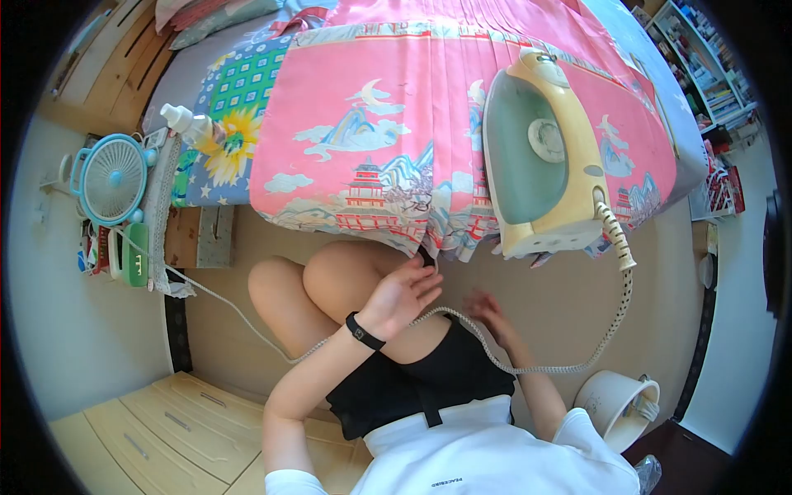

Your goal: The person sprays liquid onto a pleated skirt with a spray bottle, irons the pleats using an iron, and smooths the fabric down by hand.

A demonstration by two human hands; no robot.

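A pink patterned pleated cloth (355,124) lies over the bed and hangs at its front edge. On its right part an iron (569,157) with a cream body and greenish side stands, its cord running down past my lap. My left hand (400,297), with a black wristband, is just below the cloth's hanging edge, fingers apart, beside a small dark item at the hem. Below the cloth, right of my left hand, my right hand (487,312) is blurred by motion; whether it holds anything is not clear.
A white spray bottle (188,124) lies at the bed's left side near a blue fan (114,177). The iron's cord (544,369) loops across my lap toward the left. A white bin (615,404) stands at lower right, wooden drawers (177,429) at lower left.
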